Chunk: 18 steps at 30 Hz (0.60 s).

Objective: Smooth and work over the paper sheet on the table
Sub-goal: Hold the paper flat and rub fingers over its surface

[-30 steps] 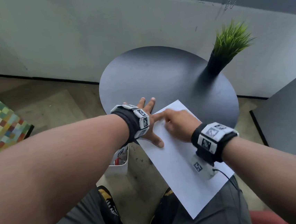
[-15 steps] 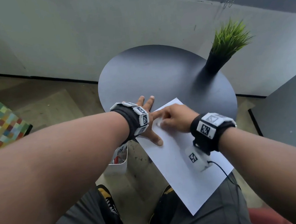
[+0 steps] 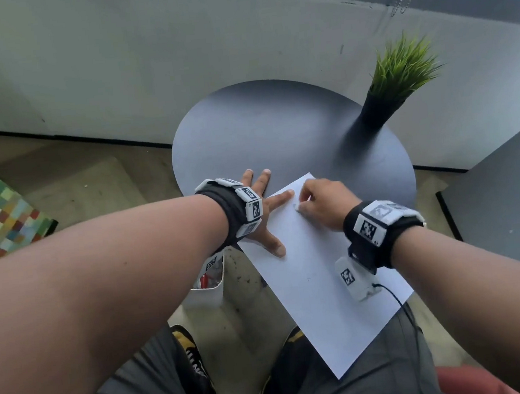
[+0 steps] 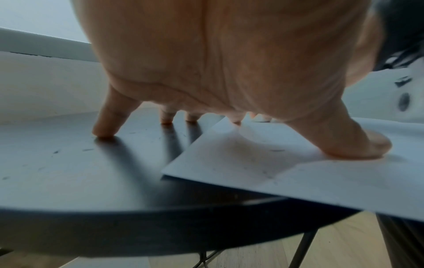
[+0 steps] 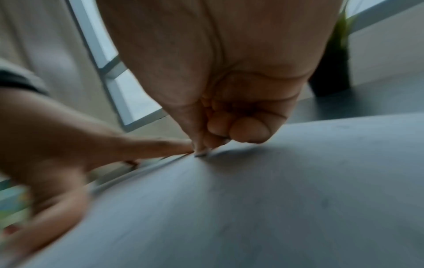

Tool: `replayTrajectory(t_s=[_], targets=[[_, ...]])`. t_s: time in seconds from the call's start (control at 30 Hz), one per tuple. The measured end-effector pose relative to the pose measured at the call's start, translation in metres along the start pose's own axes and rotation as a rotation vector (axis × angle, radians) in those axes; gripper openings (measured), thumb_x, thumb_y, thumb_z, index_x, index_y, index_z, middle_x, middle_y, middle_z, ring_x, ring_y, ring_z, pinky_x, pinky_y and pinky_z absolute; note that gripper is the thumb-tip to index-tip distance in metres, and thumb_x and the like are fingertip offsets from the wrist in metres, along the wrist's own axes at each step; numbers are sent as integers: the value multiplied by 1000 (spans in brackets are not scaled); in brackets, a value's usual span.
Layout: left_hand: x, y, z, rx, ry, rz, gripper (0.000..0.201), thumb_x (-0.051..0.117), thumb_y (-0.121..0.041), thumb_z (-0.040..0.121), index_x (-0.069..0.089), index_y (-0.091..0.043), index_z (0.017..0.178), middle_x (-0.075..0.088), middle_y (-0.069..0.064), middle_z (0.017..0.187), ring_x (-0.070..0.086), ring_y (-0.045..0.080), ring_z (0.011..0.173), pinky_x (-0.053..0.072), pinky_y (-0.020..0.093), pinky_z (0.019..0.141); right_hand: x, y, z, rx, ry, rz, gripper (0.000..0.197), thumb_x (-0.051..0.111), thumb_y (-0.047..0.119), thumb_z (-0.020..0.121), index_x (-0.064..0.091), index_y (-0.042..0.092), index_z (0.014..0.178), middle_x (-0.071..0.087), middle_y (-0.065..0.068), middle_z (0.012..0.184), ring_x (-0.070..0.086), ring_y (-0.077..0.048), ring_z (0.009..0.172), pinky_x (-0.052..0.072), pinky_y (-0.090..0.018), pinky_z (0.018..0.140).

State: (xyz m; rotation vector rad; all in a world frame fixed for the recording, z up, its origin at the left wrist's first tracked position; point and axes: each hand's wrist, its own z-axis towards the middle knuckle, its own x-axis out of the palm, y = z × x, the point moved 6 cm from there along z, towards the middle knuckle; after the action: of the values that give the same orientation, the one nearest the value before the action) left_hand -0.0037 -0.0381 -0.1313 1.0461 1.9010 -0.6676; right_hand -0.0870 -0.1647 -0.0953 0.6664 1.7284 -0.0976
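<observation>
White paper sheet (image 3: 320,273) lies at an angle on a round dark table (image 3: 278,131), covering the tabletop from its centre out toward 5 o'clock, where the near half of the sheet hangs past the table rim above the person's lap. The left hand (image 3: 261,209) is spread flat with straight fingers at the sheet's 10 o'clock edge: thumb (image 4: 358,145) and index finger press down on the paper, while the other fingertips rest on the bare tabletop just beside it. The right hand (image 3: 323,203) sits at the sheet's far corner, at about 12 o'clock, with its fingers curled under into a loose fist; the wrist view is blurred, and thumb and fingertip seem to press or pinch the paper's edge, though which one cannot be told. The two hands nearly touch. A dark pot of green grass (image 3: 399,78) stands on the table at 2 o'clock, well apart from the sheet. Both wrists wear black bands with white marker blocks.
</observation>
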Motion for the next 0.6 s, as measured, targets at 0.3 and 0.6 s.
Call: replayTrajectory(t_s=[0.3, 0.6], targets=[[-3, -3, 3, -22, 14, 45, 139, 59, -99, 40, -15, -56, 150, -25, 6, 166, -17, 47, 150, 15, 73, 115, -8, -12, -2, 15, -10, 14, 16, 60, 33, 87, 59, 17, 92, 64, -2, 92, 58, -24, 88, 47, -32, 72], [-6, -6, 4, -28, 18, 64, 141, 61, -98, 40, -15, -55, 151, -25, 9, 166, -14, 48, 151, 15, 72, 115, 4, 6, -22, -199, 174, -22, 10, 60, 30, 89, 60, 20, 93, 62, 5, 88, 56, -18, 83, 42, -28, 69]])
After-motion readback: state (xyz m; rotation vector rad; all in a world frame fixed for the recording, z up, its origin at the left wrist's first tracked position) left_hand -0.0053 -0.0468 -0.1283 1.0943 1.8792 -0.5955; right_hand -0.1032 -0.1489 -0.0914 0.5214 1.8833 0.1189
